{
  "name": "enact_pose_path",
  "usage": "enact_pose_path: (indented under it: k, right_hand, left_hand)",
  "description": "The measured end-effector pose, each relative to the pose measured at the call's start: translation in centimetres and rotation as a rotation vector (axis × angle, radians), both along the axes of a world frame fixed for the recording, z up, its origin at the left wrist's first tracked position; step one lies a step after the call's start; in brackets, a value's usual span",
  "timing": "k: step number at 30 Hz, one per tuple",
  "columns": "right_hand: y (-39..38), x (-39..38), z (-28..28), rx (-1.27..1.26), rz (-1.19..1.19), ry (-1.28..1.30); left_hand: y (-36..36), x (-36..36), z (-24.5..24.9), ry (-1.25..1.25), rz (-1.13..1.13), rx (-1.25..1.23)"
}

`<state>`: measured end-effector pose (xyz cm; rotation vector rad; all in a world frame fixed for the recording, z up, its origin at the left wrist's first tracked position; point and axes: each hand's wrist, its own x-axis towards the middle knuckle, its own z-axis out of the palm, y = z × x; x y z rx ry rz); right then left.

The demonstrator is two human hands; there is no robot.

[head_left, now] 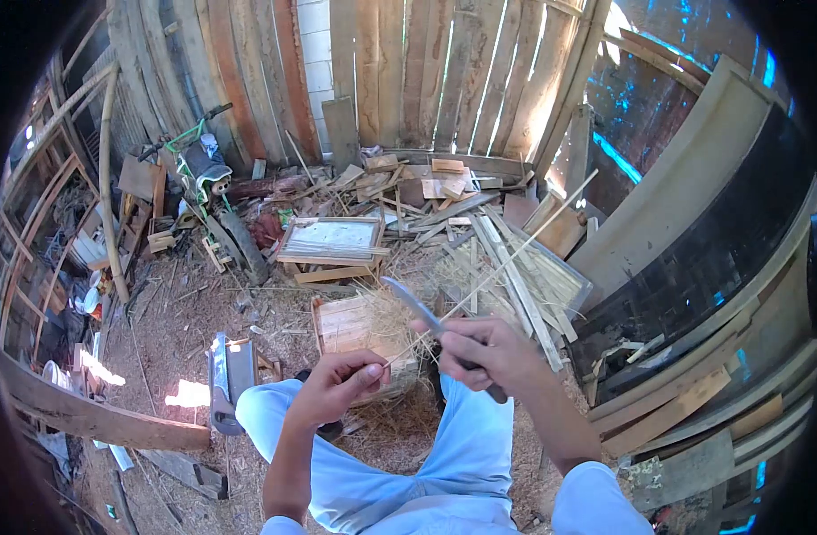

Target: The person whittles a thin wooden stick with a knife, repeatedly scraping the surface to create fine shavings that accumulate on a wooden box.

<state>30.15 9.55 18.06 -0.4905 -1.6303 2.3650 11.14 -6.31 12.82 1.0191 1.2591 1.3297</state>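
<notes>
My left hand [344, 383] is closed in a pinch on the near end of a long thin wooden strip [529, 242]. The strip slants up to the right, passing by my right hand. My right hand [481, 349] is wrapped round the dark handle of a knife [412, 301], whose curved blade points up and to the left, against or just over the strip. Below the hands are my knees in light blue trousers. Fine pale shavings [386, 316] lie in a heap beyond the hands, partly on a wooden board [348, 323].
A framed panel [331, 236] and a pile of scrap wood [426, 192] lie ahead. At the left stands a small bike [214, 183]. A grey metal object [233, 379] is beside my left knee. Large curved panels [685, 192] lean at the right.
</notes>
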Motion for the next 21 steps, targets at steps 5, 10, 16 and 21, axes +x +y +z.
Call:
enact_pose_path:
  k: [5, 10, 16, 21]
  right_hand:
    - [2.7, 0.8, 0.7, -0.091, -0.247, 0.090]
    - [0.2, -0.6, -1.7, -0.095, 0.213, 0.055]
    - [0.8, -0.5, -0.7, -0.037, 0.110, 0.050]
    - [0.9, 0.1, 0.6, 0.072, 0.050, 0.001]
  left_hand:
    - [-1.0, -1.4, -0.4, 0.030, -0.039, 0.011]
    - [-0.2, -1.2, -0.5, 0.036, -0.094, 0.019]
    - [-0.3, -1.1, -0.2, 0.049, -0.106, 0.014]
    - [-0.2, -0.9, 0.3, 0.001, -0.175, 0.003]
